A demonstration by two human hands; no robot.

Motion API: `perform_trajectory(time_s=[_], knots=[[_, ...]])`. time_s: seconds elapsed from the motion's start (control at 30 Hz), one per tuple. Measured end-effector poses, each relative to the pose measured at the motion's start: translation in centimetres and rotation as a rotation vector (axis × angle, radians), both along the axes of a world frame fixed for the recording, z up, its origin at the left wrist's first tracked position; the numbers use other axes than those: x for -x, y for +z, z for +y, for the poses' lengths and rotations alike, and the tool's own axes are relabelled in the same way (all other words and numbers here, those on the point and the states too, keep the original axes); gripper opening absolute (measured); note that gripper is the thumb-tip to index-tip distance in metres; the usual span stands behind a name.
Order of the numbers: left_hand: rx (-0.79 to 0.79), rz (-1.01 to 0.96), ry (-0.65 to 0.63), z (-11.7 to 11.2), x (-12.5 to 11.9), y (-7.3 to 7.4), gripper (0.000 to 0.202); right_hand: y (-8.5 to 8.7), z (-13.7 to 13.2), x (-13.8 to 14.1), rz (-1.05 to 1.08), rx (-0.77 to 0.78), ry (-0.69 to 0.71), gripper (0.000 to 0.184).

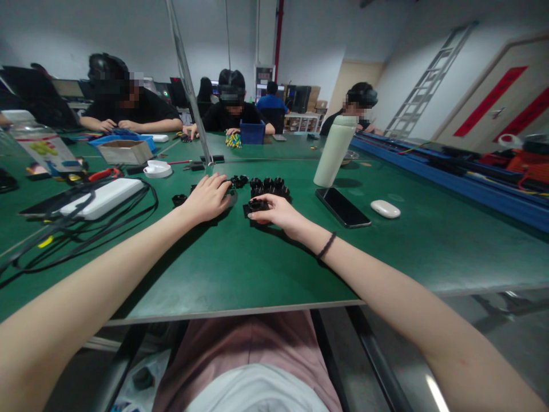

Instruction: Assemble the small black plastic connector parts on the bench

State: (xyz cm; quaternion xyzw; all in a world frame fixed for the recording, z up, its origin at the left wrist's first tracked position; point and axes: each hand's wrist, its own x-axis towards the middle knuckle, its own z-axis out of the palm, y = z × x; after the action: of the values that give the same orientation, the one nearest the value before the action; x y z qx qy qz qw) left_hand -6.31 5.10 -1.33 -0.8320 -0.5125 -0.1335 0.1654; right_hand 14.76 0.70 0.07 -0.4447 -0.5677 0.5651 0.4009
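Observation:
My right hand (281, 214) is closed on a small black round-topped part (257, 204), pinched between thumb and fingers just above the green table (266, 269). Right behind it stands a cluster of similar black parts (270, 184). My left hand (209, 197) lies palm down with its fingers stretched forward over dark pieces that it mostly hides. One black part (179, 199) shows at the left of that wrist. Beyond the left fingertips sit some smaller black pieces (239, 181), too small to make out.
To the right are a pale green bottle (334, 151), a phone (343, 207) and a white oval case (385, 209). At left lie a white power strip (103, 198), black cables (146, 200) and a plastic bottle (45, 146). A metal pole (189, 80) rises behind my hands. Co-workers sit opposite.

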Motion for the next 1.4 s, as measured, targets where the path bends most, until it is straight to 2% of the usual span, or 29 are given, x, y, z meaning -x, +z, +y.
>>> perform_trajectory(time_s=[0.37, 0.83, 1.03, 1.4], knots=[[0.027, 0.036, 0.060, 1.1, -0.2, 0.0, 0.055, -0.1, 0.1, 0.0, -0.020, -0.013, 0.002, 0.034], [0.107, 0.173, 0.068, 1.9, 0.1, 0.1, 0.053, 0.0, 0.2, -0.1, -0.018, 0.004, 0.002, 0.033], [0.063, 0.177, 0.024, 2.0, 0.4, -0.1, 0.050, 0.0, 0.2, -0.2, -0.001, 0.010, 0.012, 0.033], [-0.044, 0.112, -0.159, 1.8, 0.1, 0.1, 0.043, 0.2, 0.0, -0.1, 0.016, 0.017, 0.021, 0.032]])
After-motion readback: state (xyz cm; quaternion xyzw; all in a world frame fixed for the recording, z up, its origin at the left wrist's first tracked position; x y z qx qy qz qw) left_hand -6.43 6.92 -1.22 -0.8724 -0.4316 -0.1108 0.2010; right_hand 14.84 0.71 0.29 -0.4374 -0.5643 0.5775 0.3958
